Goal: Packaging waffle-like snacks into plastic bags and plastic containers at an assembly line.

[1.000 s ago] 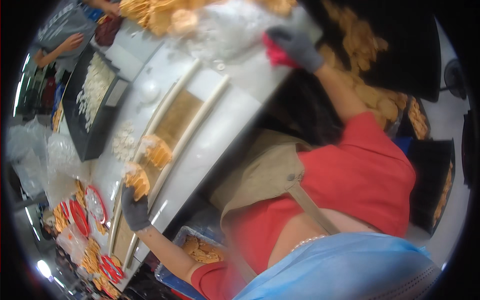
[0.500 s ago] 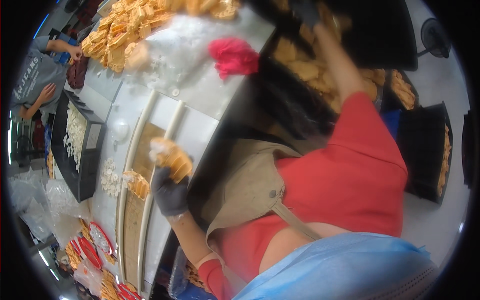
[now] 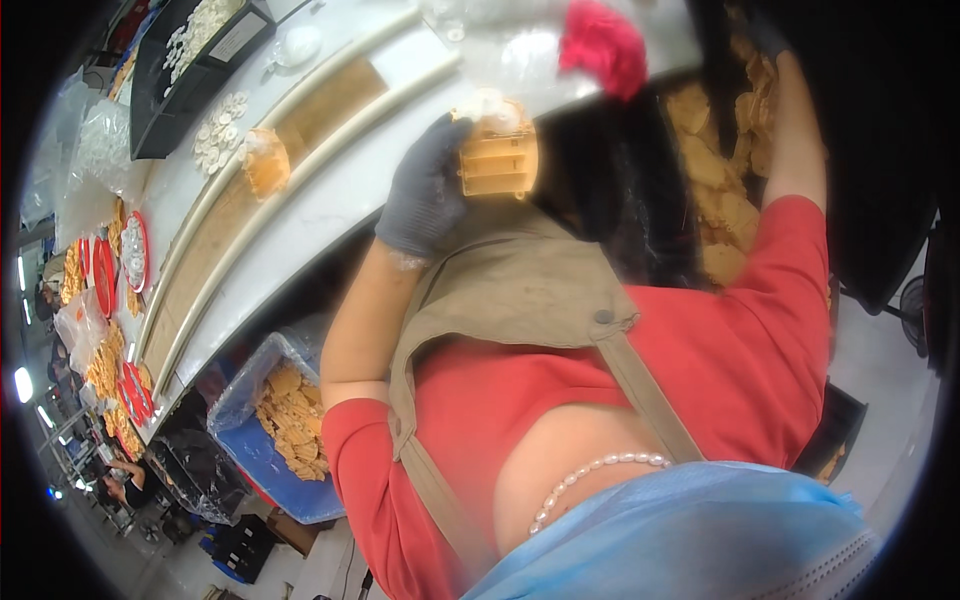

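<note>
A long white bench (image 3: 330,190) runs slantwise across the room, a tan strip (image 3: 215,235) — perhaps a belt — set along its middle. A black tray (image 3: 175,95) sits at its far end, clear bags (image 3: 95,160) heaped beside it. Under the bench stands a blue bin (image 3: 260,450) lined with plastic. The floor (image 3: 180,560) is pale grey — bright lamps (image 3: 20,385) glare at the left edge.

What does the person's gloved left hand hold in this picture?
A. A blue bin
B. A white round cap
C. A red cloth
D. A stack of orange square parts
D: the grey-gloved left hand grips a stack of orange square parts above the white table, while the red cloth lies apart on the table, untouched.
</note>
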Motion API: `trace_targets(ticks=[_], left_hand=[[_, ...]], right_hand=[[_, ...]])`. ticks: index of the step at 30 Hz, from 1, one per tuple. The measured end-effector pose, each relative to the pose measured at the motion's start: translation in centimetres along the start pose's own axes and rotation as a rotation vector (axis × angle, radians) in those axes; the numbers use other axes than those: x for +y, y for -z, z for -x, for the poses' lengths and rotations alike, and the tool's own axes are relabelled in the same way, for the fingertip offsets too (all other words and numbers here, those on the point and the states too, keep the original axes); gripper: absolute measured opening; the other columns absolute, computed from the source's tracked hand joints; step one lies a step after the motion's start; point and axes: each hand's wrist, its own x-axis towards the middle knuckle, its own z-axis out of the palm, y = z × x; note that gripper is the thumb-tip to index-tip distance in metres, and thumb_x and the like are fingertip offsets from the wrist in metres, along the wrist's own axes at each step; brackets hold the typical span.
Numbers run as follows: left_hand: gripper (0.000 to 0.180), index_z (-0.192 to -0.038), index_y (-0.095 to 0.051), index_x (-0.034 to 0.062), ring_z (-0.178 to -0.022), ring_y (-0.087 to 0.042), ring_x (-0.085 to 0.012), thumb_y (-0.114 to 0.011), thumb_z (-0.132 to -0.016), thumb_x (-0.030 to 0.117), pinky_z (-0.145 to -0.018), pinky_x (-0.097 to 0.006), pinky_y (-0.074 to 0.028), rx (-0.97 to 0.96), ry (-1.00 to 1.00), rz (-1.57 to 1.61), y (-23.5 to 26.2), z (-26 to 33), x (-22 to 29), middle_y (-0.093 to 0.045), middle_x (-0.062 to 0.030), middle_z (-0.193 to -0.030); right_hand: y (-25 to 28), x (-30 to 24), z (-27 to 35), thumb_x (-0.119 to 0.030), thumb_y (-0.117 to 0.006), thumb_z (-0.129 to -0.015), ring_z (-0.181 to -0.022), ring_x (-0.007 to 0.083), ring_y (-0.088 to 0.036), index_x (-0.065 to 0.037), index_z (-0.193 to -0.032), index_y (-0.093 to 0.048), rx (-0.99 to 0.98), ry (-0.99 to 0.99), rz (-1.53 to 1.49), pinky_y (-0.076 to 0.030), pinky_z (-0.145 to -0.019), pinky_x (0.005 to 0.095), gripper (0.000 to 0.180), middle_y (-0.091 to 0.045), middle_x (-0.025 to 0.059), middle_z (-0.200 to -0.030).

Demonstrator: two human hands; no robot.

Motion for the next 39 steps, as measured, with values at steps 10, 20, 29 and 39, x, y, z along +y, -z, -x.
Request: trace_targets(ticks=[10, 20, 29, 39], left_hand=[[0.025, -0.09, -0.056, 0.0048, -0.075, -0.058, -0.0195, -0.05, -0.087, 0.029, -0.068, -0.033, -0.051, -0.069, -0.076, -0.029, -3.9, -0.3, 1.3, -0.057, -0.0087, -0.089], [0.033, -0.108, -0.052, 0.0042, -0.09, -0.058, -0.0238, -0.054, -0.087, 0.03, -0.079, -0.038, -0.05, -0.075, -0.135, 0.189, -0.5, -0.7, 0.9, -0.056, -0.0109, -0.1], [0.041, -0.118, -0.048, 0.0031, -0.098, -0.059, -0.027, -0.052, -0.093, 0.036, -0.086, -0.042, -0.05, -0.081, -0.301, 0.147, 0.8, 0.4, 1.4, -0.056, -0.0127, -0.11], [0.075, -0.13, -0.04, 0.0, -0.117, -0.049, -0.0271, -0.037, -0.089, 0.063, -0.101, -0.039, -0.039, 0.061, -0.408, 0.04, 1.2, 1.4, 0.5, -0.05, -0.0148, -0.127]], right_hand=[[1.5, 2.5, -0.8, -0.021, -0.064, -0.086, -0.089, 0.018, -0.063, -0.005, -0.114, -0.061, -0.416, -0.107, -0.252, -0.049, -0.079, 0.0284, 0.032, -0.067, 0.0075, -0.102], [3.3, -5.6, 4.5, -0.02, -0.062, -0.087, -0.092, 0.0129, -0.059, -0.003, -0.122, -0.054, 0.103, 0.158, -0.42, -0.048, -0.08, 0.0236, 0.04, -0.06, 0.0078, -0.109], [-7.4, -15.3, 20.6, -0.013, -0.058, -0.09, -0.084, 0.0086, -0.06, 0.003, -0.115, -0.057, -0.537, -0.255, -0.985, -0.048, -0.074, 0.0227, 0.03, -0.063, 0.0036, -0.095], [-11.7, -25.4, 30.1, -0.024, -0.063, -0.088, -0.074, 0.0107, -0.057, 0.004, -0.111, -0.058, -1.042, -0.385, -1.206, -0.045, -0.071, 0.0222, 0.037, -0.061, 0.0051, -0.088]])
